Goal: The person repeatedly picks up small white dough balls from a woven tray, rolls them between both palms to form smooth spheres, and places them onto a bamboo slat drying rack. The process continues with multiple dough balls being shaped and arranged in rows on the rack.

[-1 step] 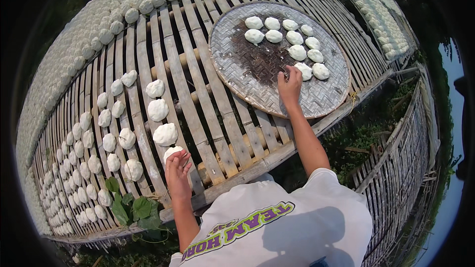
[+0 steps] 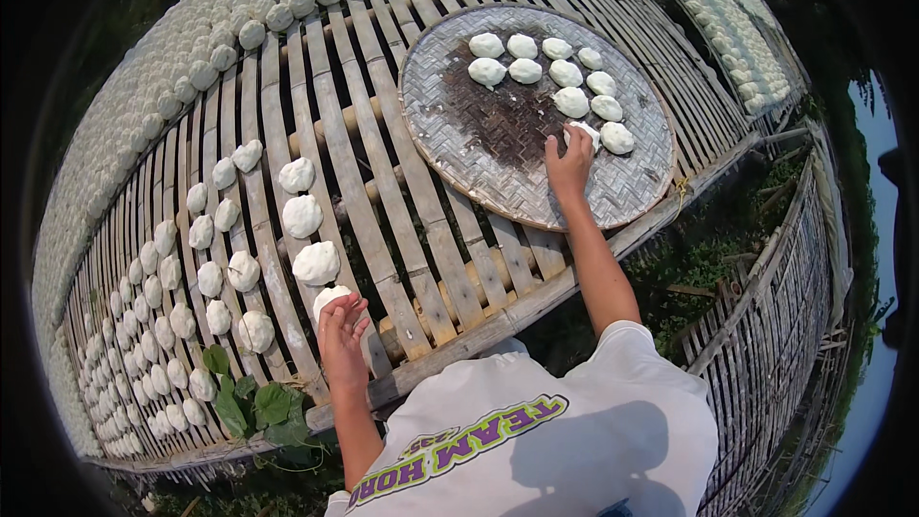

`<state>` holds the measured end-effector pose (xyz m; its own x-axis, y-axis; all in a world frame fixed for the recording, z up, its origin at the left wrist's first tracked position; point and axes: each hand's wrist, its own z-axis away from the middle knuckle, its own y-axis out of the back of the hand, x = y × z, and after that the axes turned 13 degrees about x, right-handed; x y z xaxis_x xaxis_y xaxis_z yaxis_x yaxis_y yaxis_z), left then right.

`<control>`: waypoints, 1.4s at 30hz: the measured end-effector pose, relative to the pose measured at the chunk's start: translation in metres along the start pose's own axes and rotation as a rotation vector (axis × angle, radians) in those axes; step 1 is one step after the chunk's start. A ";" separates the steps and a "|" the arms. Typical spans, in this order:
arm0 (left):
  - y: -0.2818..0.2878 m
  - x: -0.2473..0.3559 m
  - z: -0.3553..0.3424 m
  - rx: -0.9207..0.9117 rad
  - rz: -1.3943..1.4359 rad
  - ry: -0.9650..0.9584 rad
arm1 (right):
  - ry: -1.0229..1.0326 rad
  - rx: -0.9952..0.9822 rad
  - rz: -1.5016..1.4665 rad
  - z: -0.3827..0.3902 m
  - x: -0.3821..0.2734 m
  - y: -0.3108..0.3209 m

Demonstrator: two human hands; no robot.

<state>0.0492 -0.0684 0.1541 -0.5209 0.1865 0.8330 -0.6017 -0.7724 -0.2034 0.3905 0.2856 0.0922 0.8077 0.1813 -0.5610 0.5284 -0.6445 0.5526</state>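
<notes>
Rounded, lumpy white cakes, seemingly of dough, lie on a round woven bamboo tray (image 2: 436,124) and on the bamboo slats. My right hand (image 2: 570,170) is over the tray's near right part. Its fingertips reach onto one white cake (image 2: 595,137) and cover most of it, while the thumb stays apart to the left. Beside that cake lies another white cake (image 2: 616,138). My left hand (image 2: 343,340) is at the near end of a row on the slats, half curled with thumb and fingers apart. Its fingertips overlap the near edge of a white cake (image 2: 328,298).
Smaller white lumps (image 2: 257,330) spread over the slatted bamboo rack (image 2: 383,258) to the left. A dense band of them (image 2: 278,0) lines the far side. Green leaves (image 2: 273,404) poke up at the near edge. A bamboo fence (image 2: 766,325) stands at the right.
My right hand has moved slightly forward and right, and its fingers now cover most of the cake they were beside. My left hand stays by the same cake.
</notes>
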 end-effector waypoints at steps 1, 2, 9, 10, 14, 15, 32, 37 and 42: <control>-0.006 -0.001 0.003 0.038 -0.031 0.017 | 0.056 -0.002 0.079 -0.015 0.027 -0.002; -0.009 -0.001 0.007 0.026 -0.049 0.021 | 0.125 0.004 0.087 -0.027 0.049 -0.008; -0.041 0.004 0.022 0.039 -0.073 0.073 | 0.223 -0.160 0.332 -0.040 0.112 -0.043; -0.044 0.004 0.023 0.044 -0.066 0.076 | 0.278 -0.137 0.345 -0.042 0.115 -0.044; -0.047 0.002 0.027 0.052 -0.023 0.113 | 0.304 -0.165 0.342 -0.060 0.133 -0.049; -0.049 0.002 0.028 0.009 -0.001 0.115 | 0.201 -0.151 0.245 -0.065 0.136 -0.051; -0.232 -0.039 -0.006 -0.540 0.634 0.770 | -0.085 -0.953 -0.892 0.001 -0.106 0.134; -0.236 -0.038 -0.012 -0.567 0.690 0.866 | 0.090 -0.647 -0.995 0.022 -0.111 0.118; -0.267 -0.039 -0.008 -0.243 0.499 0.637 | -0.867 -0.668 -1.144 0.061 -0.106 0.085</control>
<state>0.2253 0.1356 0.1723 -0.9582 0.2212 0.1816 -0.2860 -0.7167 -0.6360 0.3337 0.1668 0.1612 -0.3467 -0.2908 -0.8918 0.9319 0.0010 -0.3626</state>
